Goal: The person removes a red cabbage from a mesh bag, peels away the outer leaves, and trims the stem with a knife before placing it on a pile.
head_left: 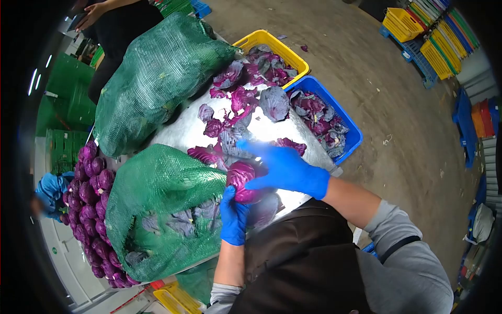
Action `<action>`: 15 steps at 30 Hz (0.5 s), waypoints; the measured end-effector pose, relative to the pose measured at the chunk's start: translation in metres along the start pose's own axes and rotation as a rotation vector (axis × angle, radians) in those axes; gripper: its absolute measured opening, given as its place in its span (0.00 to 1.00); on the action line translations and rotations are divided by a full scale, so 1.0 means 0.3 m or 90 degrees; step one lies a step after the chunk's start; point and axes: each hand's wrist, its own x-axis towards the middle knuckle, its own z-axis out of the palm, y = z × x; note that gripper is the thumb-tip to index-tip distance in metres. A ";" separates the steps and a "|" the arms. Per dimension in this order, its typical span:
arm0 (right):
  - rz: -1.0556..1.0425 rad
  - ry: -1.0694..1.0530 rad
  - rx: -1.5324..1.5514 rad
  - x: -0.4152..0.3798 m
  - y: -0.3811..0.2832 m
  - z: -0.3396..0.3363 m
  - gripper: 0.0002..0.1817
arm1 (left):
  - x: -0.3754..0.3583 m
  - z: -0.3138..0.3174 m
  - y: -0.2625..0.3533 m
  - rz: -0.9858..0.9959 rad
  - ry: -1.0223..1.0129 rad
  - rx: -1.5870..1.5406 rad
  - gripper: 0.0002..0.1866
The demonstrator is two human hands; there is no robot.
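A round red cabbage (240, 177) with glossy purple leaves and pale veins sits upright in my left hand (234, 217). That hand wears a blue glove and closes on the cabbage from below. My right hand (287, 166), also blue-gloved, reaches over the cabbage from the right, its thumb against the side. Motion smears its fingers, so whether they grip anything cannot be made out. Under the right hand is a blurred dull outer leaf (264, 210). Just in front, loose cabbage leaves (206, 155) lie scattered on the metal table (180, 123).
Green mesh sacks (162, 78) (162, 180) lie on the table. A yellow crate (299, 62) and a blue crate (355, 137) of leaves stand at its far right edge. Several red cabbages (89, 209) are piled left. A person in dark clothing (125, 26) stands beyond.
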 end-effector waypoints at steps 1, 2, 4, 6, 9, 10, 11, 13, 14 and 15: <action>0.002 0.005 -0.001 -0.018 0.045 0.028 0.36 | -0.007 0.007 0.002 -0.003 -0.003 0.004 0.36; 0.193 -0.030 0.241 -0.022 0.088 0.044 0.30 | -0.021 0.021 0.005 0.000 -0.017 -0.025 0.36; 0.231 -0.047 0.220 -0.007 0.129 -0.017 0.15 | -0.055 0.031 0.011 0.017 -0.012 -0.056 0.35; 0.351 -0.047 0.058 -0.016 0.159 -0.073 0.19 | -0.065 0.019 0.016 0.022 -0.011 -0.070 0.37; 0.325 -0.042 0.353 -0.066 0.095 -0.057 0.28 | -0.060 0.020 0.031 0.033 -0.014 -0.094 0.40; 0.344 -0.080 0.394 -0.102 0.093 -0.020 0.32 | -0.060 0.031 0.040 0.051 -0.049 -0.023 0.42; 0.530 -0.171 0.401 -0.071 -0.001 -0.048 0.32 | -0.057 0.049 0.055 0.068 -0.084 0.050 0.44; 0.660 -0.206 0.577 -0.094 -0.011 -0.020 0.33 | -0.054 0.129 0.090 0.099 -0.127 0.113 0.47; 0.657 -0.200 0.578 -0.087 -0.005 -0.030 0.33 | -0.057 0.187 0.111 0.172 -0.196 0.177 0.48; 0.628 -0.238 0.568 -0.081 0.003 -0.047 0.33 | -0.065 0.247 0.131 0.245 -0.264 0.241 0.49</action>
